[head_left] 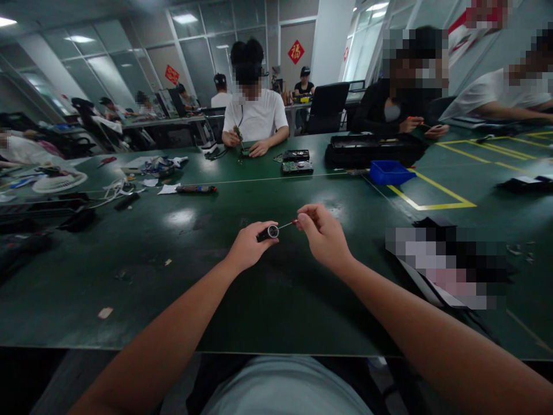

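Note:
My left hand (pixel 249 246) is closed around a small black cylindrical device (pixel 273 231), its silver-rimmed round end facing me. What the device is, I cannot make out for sure; it resembles a flashlight head. In my right hand (pixel 324 236) a thin screwdriver (pixel 287 225) with a red handle is pinched between thumb and fingers. Its metal shaft points left and meets the rim of the device, or comes very near it. Both hands are above the green table (pixel 294 311).
A blue bin (pixel 390 172) and a long black case (pixel 374 152) stand ahead to the right. Circuit-board drives (pixel 297 168) lie further back. A dark pen-like tool (pixel 197 189) rests ahead left. Black pouch-like items (pixel 425 276) are at right. A co-worker (pixel 254 115) sits opposite.

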A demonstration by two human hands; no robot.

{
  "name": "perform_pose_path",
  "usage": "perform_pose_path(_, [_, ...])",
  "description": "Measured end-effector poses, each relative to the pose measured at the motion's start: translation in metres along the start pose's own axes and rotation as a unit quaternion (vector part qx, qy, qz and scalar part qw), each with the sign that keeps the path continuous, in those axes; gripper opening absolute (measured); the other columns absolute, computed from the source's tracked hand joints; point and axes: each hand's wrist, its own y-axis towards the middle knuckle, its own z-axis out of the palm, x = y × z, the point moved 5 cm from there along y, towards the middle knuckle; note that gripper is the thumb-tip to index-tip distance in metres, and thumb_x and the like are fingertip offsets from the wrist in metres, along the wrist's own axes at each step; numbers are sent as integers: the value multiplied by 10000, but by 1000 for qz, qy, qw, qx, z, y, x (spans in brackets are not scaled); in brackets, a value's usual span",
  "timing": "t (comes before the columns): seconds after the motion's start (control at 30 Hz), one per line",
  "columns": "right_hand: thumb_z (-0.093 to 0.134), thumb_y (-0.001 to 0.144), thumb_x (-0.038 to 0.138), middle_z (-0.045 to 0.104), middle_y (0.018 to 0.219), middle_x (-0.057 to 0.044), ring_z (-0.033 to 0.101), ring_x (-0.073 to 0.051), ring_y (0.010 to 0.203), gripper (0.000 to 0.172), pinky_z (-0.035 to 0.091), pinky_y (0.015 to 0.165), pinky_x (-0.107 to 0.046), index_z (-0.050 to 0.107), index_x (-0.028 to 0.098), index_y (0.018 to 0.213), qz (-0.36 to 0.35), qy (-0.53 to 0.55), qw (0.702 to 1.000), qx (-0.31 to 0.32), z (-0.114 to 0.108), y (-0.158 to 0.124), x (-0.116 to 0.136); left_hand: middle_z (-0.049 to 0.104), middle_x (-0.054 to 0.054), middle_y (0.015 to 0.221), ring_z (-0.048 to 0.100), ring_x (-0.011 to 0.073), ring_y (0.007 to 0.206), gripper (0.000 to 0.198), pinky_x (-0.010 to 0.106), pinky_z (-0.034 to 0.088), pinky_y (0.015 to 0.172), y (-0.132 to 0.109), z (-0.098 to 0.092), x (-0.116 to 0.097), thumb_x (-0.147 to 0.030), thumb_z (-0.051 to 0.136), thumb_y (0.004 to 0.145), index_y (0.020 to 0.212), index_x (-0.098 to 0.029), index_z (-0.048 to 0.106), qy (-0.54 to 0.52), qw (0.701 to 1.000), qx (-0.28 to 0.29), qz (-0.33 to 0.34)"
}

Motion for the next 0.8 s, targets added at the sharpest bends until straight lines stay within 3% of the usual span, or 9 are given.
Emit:
perform_pose_path(0.2, [568, 919, 459, 651, 768, -23, 625, -162, 688, 269, 532, 701, -346, 637, 199, 898, 90, 172, 980, -42, 3, 7, -24, 700, 52, 1195, 628, 233, 1127, 404, 421, 443, 1035, 1, -2, 0, -245, 732, 844, 1242, -246, 663, -25, 999, -16, 18])
perform_pose_path(0.37, [701, 811, 512, 576, 651, 22, 552, -123, 577, 323, 550, 673, -338, 619, 200, 792, 230, 340, 911, -28, 10, 10, -44, 708, 41, 1190, 628, 233, 1106, 400, 424, 451, 1004, 1, -3, -1, -244, 731, 849, 1243, -265, 664, -16, 999, -11, 37])
perform_pose_path(0.43, [709, 808, 509, 580, 649, 25, 553, -120, 579, 320, 538, 657, -321, 618, 203, 786, 221, 333, 916, -40, 7, 10, -43, 715, 32, 1164, 634, 228, 1067, 410, 415, 464, 968, 1, -2, -2, -258, 736, 848, 1250, -275, 661, -1, 999, -4, 36])
perform_pose_path(0.63, [558, 933, 430, 637, 759, -5, 597, -142, 666, 232, 495, 652, -319, 609, 210, 882, 106, 169, 978, -65, -3, 8, -25, 714, 36, 1174, 635, 237, 1055, 416, 419, 475, 950, 0, -3, -5, -296, 734, 852, 1261, -280, 657, 17, 1000, -4, 17])
perform_pose_path(0.8, [487, 971, 383, 643, 753, -9, 601, -147, 671, 207, 484, 659, -321, 583, 212, 904, 46, 70, 995, -56, -5, 5, -10, 714, 36, 1181, 636, 237, 1069, 424, 414, 467, 968, 0, -4, -6, -307, 745, 844, 1257, -272, 658, 19, 1000, -5, 20])
